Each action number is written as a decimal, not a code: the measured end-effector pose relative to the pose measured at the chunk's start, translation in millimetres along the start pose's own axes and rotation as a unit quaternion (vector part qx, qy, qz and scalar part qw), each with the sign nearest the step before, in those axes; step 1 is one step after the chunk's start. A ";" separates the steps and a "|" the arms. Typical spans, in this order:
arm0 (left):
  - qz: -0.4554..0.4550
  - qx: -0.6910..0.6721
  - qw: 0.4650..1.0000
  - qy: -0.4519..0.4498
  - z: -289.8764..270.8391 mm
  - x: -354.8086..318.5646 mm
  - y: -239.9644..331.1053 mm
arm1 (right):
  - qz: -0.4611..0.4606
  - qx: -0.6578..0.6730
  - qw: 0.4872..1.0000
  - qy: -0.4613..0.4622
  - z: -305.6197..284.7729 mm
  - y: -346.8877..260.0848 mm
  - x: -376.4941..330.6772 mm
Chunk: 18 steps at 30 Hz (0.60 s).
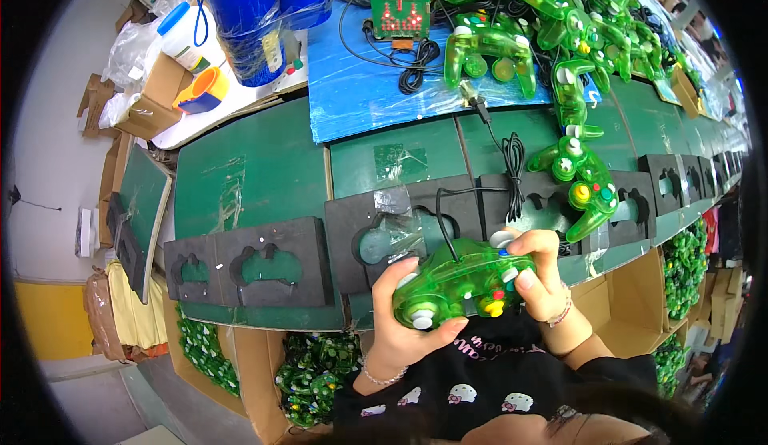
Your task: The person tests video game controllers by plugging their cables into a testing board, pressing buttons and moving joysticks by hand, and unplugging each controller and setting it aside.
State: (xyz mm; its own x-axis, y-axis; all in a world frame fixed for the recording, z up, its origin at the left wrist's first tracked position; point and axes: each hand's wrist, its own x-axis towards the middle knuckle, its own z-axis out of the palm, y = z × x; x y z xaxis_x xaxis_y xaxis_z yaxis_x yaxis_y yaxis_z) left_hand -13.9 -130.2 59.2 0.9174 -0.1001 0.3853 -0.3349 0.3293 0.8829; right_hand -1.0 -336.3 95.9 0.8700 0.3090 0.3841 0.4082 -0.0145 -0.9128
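Between my two hands is a translucent green game controller (458, 275), held above the near edge of the bench. My left hand (398, 323) is wrapped round its left grip, by the light grey stick. The right side of the controller is in my right hand (538, 275), whose fingers and thumb lie close to the buttons. A black cable (514, 169), partly bundled, rises from the controller to a plug (478, 106) at the edge of a blue board. Farther back, a green circuit board (400, 9) shows lit red lights.
Black foam cutouts (276, 261) line the green bench (256, 173). More green controllers (572, 21) are piled at the back right. At the left stand a blue bin (244, 37) and an orange tape dispenser (206, 89). Cardboard boxes (250, 365) of controllers sit below the bench.
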 end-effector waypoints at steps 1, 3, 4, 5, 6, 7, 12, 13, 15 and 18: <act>0.017 0.017 1.000 -0.019 0.1 0.2 -0.4 | -0.015 0.012 1.000 0.003 -0.3 0.3 0.2; 0.004 0.019 1.000 -0.006 -1.2 0.2 -0.9 | -0.011 0.004 1.000 -0.004 0.3 -0.1 -0.7; -0.008 0.038 0.999 0.002 -1.9 -0.4 -1.1 | -0.018 0.001 1.000 -0.003 0.8 -0.4 -1.6; -0.019 0.040 0.999 0.024 -2.4 -1.2 -1.6 | -0.023 0.001 1.000 -0.012 1.3 -0.2 -2.2; -0.031 0.046 0.998 0.022 -3.1 -2.1 -1.8 | -0.015 0.007 1.000 -0.008 1.9 -0.4 -2.9; -0.013 0.032 0.999 0.008 -2.6 -3.4 -2.6 | -0.022 0.020 1.000 0.001 1.8 -0.4 -3.1; -0.017 0.008 1.000 0.009 -0.3 -7.5 -3.2 | -0.029 0.009 0.999 -0.021 2.4 -0.9 -3.9; 0.002 0.013 1.000 0.017 0.0 -7.4 -2.4 | -0.019 0.028 0.999 -0.009 1.6 -0.7 -3.4; 0.012 0.068 0.997 0.016 1.5 -6.7 -0.3 | 0.018 0.033 0.999 0.033 1.6 0.0 -2.8; -0.020 0.085 0.996 0.029 4.7 -8.2 5.0 | 0.033 0.050 0.998 0.007 -0.6 1.3 -1.5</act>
State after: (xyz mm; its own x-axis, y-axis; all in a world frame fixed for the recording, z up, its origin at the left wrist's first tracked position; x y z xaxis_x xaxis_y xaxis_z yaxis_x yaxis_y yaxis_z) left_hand -24.1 -132.2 61.7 0.9398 -0.0530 0.3377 -0.3257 0.1611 0.9317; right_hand -1.6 -337.3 94.2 0.8983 0.2973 0.3234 0.3201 0.0611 -0.9454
